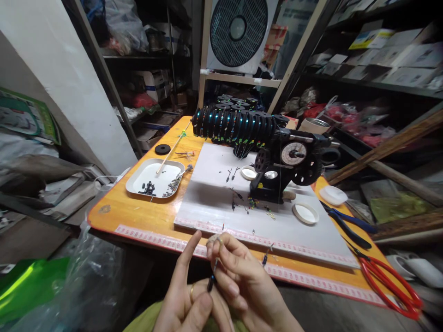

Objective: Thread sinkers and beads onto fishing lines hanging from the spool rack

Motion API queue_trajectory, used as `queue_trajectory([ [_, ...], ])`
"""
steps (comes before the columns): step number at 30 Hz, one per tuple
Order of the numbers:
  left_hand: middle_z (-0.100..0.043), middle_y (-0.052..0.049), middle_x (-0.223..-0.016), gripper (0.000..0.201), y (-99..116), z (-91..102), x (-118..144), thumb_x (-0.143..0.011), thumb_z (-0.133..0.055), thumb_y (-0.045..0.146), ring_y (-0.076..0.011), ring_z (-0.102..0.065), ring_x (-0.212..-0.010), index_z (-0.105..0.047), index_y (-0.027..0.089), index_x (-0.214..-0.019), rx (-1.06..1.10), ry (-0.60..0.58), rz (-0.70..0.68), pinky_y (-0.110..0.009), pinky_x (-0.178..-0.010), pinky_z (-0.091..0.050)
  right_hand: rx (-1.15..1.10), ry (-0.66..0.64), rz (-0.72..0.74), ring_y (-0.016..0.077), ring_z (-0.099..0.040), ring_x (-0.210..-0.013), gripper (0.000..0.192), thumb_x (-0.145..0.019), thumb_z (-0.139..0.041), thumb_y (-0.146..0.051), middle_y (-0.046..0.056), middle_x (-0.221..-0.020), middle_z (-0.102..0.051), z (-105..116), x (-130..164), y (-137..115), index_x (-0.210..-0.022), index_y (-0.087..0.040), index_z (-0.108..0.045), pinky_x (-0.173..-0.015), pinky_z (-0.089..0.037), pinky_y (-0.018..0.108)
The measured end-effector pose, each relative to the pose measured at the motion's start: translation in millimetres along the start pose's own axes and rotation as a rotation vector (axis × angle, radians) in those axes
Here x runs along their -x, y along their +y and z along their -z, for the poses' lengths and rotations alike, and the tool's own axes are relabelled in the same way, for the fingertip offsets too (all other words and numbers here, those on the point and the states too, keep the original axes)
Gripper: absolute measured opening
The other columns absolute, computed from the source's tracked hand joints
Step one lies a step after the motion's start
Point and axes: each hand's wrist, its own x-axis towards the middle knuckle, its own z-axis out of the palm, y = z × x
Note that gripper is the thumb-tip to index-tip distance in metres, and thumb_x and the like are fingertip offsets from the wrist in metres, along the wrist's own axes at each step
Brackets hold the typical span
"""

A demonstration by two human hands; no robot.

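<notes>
At the bottom centre of the frame, we pinch a small black fishing float (211,280) between our left hand (185,302) and right hand (238,276), fingers closed on it; we judge steady, light pressure keeps its thin stem straight.

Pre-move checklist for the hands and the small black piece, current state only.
1. Small black piece pinched between both hands: ok.
2. Right hand grip on its upper end: ok, fingertips closed round it.
3. Left hand supporting the lower end: ok, thumb against it, index finger raised.
4. Piece clear of the orange table: ok, held off the near edge.
5. Loose bits on the white board clear of the hands: ok.
6. Red scissors out of reach of the hands: ok, at the far right edge.
</notes>
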Motion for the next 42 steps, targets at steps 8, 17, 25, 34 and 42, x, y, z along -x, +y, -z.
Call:
queue_trajectory([
  [8, -0.073, 0.000, -0.066, 0.086, 9, -0.6, -1, -0.098, -0.051, 0.041, -0.0224, -0.073, -0.068, 0.013, 0.038, -0.155, -0.017, -0.025, 0.043, -0.041, -0.083, -0.052, 0.043, 0.070, 0.008, 0.0007, -0.014, -0.029, 0.018, -0.095, -0.067, -0.034, -0.013, -0.039, -0.040, -5, 1, 1, -0.087, -0.019, -0.061, -0.031, -0.013, 0.011],
  [17, -0.073, 0.001, -0.070, 0.077, 11, 7.2, -4, -0.098, -0.050, 0.047, -0.0181, -0.071, -0.066, -0.003, 0.036, -0.158, -0.194, 0.041, 0.055, -0.030, -0.075, -0.050, 0.300, 0.145, 0.068, 0.0013, -0.017, -0.030, 0.036, -0.093, -0.063, -0.053, -0.013, -0.042, -0.038, -7, 3, 1, -0.084, -0.019, -0.058, -0.034, -0.017, 0.014],
  [25, -0.059, -0.003, -0.092, 0.013, 51, -7.1, -69, -0.092, -0.064, 0.031, -0.0182, -0.056, -0.086, -0.071, 0.021, -0.091, -0.675, 0.093, -0.219, -0.025, -0.073, -0.042, 0.867, 0.323, 0.383, 0.0110, -0.052, -0.061, 0.022, -0.087, -0.075, -0.036, 0.003, -0.074, -0.066, -8, 11, -23, -0.076, -0.017, -0.071, -0.055, -0.036, 0.023],
  [34, -0.063, -0.001, -0.073, 0.022, 44, -13.9, -78, -0.095, -0.059, 0.030, -0.0159, -0.059, -0.074, -0.061, 0.017, -0.078, -0.315, -0.052, -0.031, -0.029, -0.079, -0.046, 0.554, 0.019, 0.185, 0.0063, -0.048, -0.033, 0.032, -0.098, -0.054, -0.045, -0.001, -0.065, -0.070, -17, 0, -84, -0.121, -0.022, -0.057, -0.034, -0.033, 0.015],
  [42, -0.064, 0.001, -0.061, 0.018, 38, -24.6, -72, -0.092, -0.058, 0.028, -0.0076, -0.054, -0.042, -0.063, 0.014, -0.082, -0.047, -0.045, 0.052, -0.017, -0.043, -0.043, 0.339, -0.121, -0.041, 0.0059, -0.044, -0.024, 0.045, -0.094, -0.052, -0.052, -0.003, -0.048, -0.065, -29, -39, -91, -0.063, -0.021, -0.042, -0.025, -0.030, 0.011],
])
